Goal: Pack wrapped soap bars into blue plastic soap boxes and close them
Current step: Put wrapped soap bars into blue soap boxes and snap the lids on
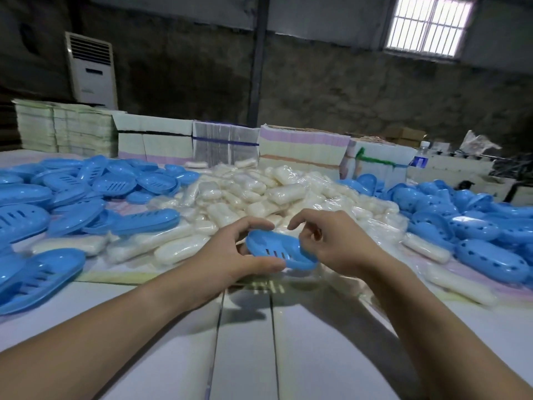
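**Slotted box part held between both hands, soap heap straight ahead**

You have one blue soap box part (pixel 281 251) up off the table (pixel 245 342), its hollow side facing you and a row of slots showing in its floor. Its long axis runs from upper left to lower right, slightly tilted. Nothing lies in it: no soap bar shows inside.

Your left hand (pixel 230 252) carries most of it, thumb along the near rim and fingers curled over the far left end. Your right hand (pixel 331 241) pinches the right end, with its forefinger lifted and curved free above the box. The hands sit close together, the box bridging them.

The coming move turns on the wrapped soap bars (pixel 259 194), which lie in a heap directly beyond the box, just past your fingertips. By my reading, the right hand, holding more lightly, is the one to let go and reach forward; the nearest bars lie mostly crosswise, so one may need turning to match the box's axis.

To your left is a pile of slotted blue box halves (pixel 72 194); to your right, blue halves with round holes (pixel 461 223). I cannot tell which are lids. Behind the heap stand stacks of flat cartons (pixel 225 145), and a water bottle (pixel 421 157) at far right.
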A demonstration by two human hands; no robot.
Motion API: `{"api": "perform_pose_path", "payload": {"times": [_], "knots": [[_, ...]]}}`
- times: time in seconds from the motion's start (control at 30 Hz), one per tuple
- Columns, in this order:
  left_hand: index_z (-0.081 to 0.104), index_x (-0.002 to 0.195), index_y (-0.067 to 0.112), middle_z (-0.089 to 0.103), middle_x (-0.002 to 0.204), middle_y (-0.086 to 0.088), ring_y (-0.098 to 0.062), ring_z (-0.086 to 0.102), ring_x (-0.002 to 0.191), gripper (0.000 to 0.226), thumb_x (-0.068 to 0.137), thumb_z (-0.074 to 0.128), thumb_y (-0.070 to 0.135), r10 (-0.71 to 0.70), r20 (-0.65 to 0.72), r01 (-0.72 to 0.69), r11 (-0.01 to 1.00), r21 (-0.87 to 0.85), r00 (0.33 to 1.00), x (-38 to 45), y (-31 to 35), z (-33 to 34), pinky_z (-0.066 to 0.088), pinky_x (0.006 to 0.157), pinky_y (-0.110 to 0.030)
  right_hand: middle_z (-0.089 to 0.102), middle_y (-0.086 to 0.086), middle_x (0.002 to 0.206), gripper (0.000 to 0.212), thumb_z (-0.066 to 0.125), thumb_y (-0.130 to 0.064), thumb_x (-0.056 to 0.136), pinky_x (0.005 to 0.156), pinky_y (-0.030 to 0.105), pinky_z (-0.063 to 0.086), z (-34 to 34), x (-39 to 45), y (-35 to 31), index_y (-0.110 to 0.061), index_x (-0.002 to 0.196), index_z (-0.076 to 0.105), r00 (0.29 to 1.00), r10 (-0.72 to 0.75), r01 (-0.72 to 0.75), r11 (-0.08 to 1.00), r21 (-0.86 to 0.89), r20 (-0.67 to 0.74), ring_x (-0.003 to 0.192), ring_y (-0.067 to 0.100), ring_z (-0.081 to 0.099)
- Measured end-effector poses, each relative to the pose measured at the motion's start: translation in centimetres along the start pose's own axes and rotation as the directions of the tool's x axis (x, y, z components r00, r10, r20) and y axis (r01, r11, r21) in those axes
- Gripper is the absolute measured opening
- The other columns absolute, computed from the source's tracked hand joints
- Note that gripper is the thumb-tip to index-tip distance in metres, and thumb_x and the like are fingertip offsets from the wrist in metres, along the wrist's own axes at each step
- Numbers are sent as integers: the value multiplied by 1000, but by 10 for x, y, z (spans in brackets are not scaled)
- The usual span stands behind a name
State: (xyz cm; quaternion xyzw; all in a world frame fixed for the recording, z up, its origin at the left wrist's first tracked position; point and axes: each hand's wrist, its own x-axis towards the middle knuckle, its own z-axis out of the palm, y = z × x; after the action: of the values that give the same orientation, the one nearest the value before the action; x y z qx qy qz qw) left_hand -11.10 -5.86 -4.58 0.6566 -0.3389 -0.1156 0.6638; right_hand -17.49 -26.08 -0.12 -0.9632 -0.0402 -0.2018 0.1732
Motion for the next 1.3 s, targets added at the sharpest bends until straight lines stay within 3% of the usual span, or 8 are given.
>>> {"api": "perform_pose_path", "payload": {"times": [0.1, 0.2, 0.3, 0.43, 0.6, 0.83, 1.17, 1.3], "knots": [[65, 112, 36, 68, 110, 12, -5, 71, 96, 69, 49, 94, 35, 34, 7, -35, 967, 252, 999, 0, -2, -5, 60, 79, -24, 63, -17, 71, 29, 61, -16, 82, 70, 29, 47, -2, 1, 6, -38, 99, 65, 1000, 11, -11, 1000, -5, 22, 78, 2, 55], [58, 111, 51, 64, 105, 30, 2, 68, 94, 72, 45, 88, 56, 49, 115, -98, 877, 471, 992, -2, -3, -7, 58, 79, -21, 61, -19, 85, 27, 64, -27, 83, 78, 33, 45, -9, 4, 19, -37, 108, 66, 996, 43, -50, 995, -81, -84, 92, 7, 50], [55, 110, 57, 68, 105, 25, -2, 70, 90, 72, 45, 88, 56, 14, 154, -82, 892, 444, 988, 0, -7, -7, 58, 77, -23, 65, -9, 98, 33, 63, -39, 82, 84, 38, 49, -27, 9, 37, -35, 114, 63, 955, 255, -281, 943, -180, -152, 101, 18, 53], [51, 112, 60, 67, 109, 23, 3, 66, 100, 74, 48, 87, 57, -27, 245, -101, 864, 494, 969, 2, -12, -8, 53, 84, -18, 65, -4, 114, 48, 63, -55, 76, 83, 36, 47, -40, 8, 50, -39, 121, 58, 891, 451, -388, 806, -448, 40, 106, 19, 51], [50, 113, 61, 68, 111, 22, 6, 64, 105, 72, 51, 87, 58, -30, 263, -112, 855, 507, 964, 3, -13, -8, 51, 85, -13, 64, -8, 116, 51, 63, -50, 74, 82, 36, 45, -27, -12, 54, -38, 124, 56, 922, 386, -355, 805, -475, -35, 114, 21, 47], [52, 112, 60, 65, 108, 31, 7, 64, 103, 72, 50, 88, 57, -22, 262, -114, 863, 493, 965, 1, -13, -6, 50, 80, -10, 63, -1, 103, 35, 60, -39, 78, 69, 34, 33, -17, -14, 40, -29, 112, 59, 912, 366, -402, 713, -575, -185, 101, 24, 48], [55, 117, 51, 65, 108, 29, 8, 63, 104, 74, 50, 89, 56, -34, 242, -97, 857, 507, 970, -1, -12, -4, 45, 77, -6, 65, -4, 97, 38, 53, -34, 91, 67, 32, 32, -24, -15, 34, -36, 129, 56, 863, 129, -314, 895, -317, -489, 103, 23, 50], [56, 117, 50, 65, 107, 30, 8, 63, 101, 76, 49, 89, 57, -25, 232, -100, 853, 512, 972, 0, -11, -3, 45, 76, -5, 57, -6, 87, 33, 52, -19, 92, 71, 31, 31, -22, -12, 26, -32, 119, 66, 818, 154, -157, 987, 43, -554, 93, 17, 47]]}}
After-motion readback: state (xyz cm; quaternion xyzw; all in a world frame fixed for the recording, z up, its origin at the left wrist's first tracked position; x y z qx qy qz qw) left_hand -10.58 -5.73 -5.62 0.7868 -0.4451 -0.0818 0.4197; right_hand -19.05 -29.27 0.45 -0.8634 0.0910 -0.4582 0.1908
